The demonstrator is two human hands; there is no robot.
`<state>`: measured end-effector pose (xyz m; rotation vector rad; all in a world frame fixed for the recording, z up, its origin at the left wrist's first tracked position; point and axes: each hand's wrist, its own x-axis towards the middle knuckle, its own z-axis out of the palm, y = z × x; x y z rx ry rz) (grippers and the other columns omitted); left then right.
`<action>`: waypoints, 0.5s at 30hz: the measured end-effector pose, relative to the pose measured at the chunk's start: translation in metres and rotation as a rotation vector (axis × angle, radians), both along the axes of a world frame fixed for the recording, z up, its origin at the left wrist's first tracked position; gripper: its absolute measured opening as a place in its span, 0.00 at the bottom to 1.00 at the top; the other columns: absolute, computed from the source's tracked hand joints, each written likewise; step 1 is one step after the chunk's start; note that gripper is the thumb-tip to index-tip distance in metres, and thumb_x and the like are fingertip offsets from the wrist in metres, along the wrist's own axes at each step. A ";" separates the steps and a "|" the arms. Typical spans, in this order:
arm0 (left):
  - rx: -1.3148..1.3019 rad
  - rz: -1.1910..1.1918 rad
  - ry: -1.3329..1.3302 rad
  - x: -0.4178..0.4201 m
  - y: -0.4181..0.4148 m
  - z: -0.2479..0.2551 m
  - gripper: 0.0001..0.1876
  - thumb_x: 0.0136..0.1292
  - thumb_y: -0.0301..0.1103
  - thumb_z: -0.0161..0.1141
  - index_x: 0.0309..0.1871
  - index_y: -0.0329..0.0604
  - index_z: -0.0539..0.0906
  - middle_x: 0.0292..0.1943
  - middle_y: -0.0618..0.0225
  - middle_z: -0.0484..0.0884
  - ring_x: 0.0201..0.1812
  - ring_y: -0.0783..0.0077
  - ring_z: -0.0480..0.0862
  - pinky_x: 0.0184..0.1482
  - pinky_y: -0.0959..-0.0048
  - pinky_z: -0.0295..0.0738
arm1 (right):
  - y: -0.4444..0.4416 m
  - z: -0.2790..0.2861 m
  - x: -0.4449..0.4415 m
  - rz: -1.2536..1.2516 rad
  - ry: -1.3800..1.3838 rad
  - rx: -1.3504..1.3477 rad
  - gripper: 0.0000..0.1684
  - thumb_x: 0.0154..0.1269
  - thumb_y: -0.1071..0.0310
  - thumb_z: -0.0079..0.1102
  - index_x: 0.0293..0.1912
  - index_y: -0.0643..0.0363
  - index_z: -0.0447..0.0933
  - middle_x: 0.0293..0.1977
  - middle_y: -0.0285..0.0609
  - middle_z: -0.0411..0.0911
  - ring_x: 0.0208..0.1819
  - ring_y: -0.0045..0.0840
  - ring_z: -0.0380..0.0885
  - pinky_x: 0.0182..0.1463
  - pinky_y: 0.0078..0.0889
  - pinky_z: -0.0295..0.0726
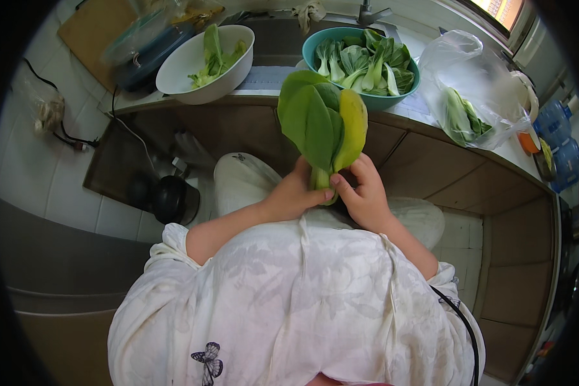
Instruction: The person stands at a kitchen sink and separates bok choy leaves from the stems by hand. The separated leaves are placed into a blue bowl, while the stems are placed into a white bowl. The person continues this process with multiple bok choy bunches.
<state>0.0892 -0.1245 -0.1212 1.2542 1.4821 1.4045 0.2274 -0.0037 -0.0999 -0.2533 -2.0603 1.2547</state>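
A head of bok choy (pixel 313 125) stands upright in front of my lap, leaves up, with one yellowed leaf (pixel 353 128) on its right side. My left hand (pixel 296 190) is wrapped around its pale stem, thumb across the front. On the right, my right hand (pixel 364 190) pinches the base of the yellowed leaf between thumb and fingers. Beyond them a teal basin (pixel 381 102) holds several bok choy heads (pixel 366 62). The white bowl (pixel 173 79) to the left contains loose leaves and trimmed pieces (pixel 217 60).
A clear plastic bag (pixel 463 58) with more bok choy (pixel 463 116) inside lies at the counter's right. Behind the bowls are a sink (pixel 275 41) and faucet (pixel 369 14). Brown cabinet doors (pixel 444 164) face my knees. A black appliance (pixel 173 199) stands at lower left.
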 end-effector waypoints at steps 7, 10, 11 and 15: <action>0.064 0.005 -0.422 -0.002 -0.001 0.008 0.39 0.62 0.34 0.56 0.73 0.38 0.49 0.64 0.53 0.66 0.68 0.61 0.65 0.68 0.64 0.62 | 0.011 -0.018 0.000 0.104 -0.010 -0.211 0.16 0.73 0.62 0.51 0.52 0.64 0.73 0.47 0.42 0.73 0.51 0.29 0.73 0.52 0.28 0.72; 0.159 -0.055 -0.446 -0.002 0.005 0.014 0.33 0.64 0.38 0.53 0.71 0.42 0.57 0.64 0.58 0.68 0.66 0.66 0.67 0.66 0.66 0.63 | 0.007 -0.027 -0.003 0.312 0.071 -0.675 0.34 0.79 0.47 0.37 0.69 0.63 0.57 0.64 0.41 0.65 0.63 0.25 0.67 0.65 0.29 0.66; 0.189 -0.091 -0.329 -0.004 0.008 0.010 0.31 0.65 0.39 0.52 0.70 0.42 0.59 0.65 0.58 0.67 0.67 0.65 0.67 0.66 0.65 0.63 | 0.004 -0.028 -0.003 0.338 0.065 -0.711 0.33 0.79 0.48 0.36 0.69 0.63 0.57 0.65 0.42 0.65 0.63 0.27 0.67 0.65 0.31 0.66; 0.039 -0.079 0.345 -0.007 0.010 0.014 0.28 0.69 0.42 0.49 0.69 0.38 0.64 0.67 0.54 0.65 0.68 0.60 0.65 0.67 0.64 0.62 | 0.006 -0.037 0.001 0.487 0.030 -0.948 0.31 0.79 0.50 0.35 0.69 0.62 0.56 0.63 0.42 0.66 0.62 0.31 0.69 0.65 0.35 0.68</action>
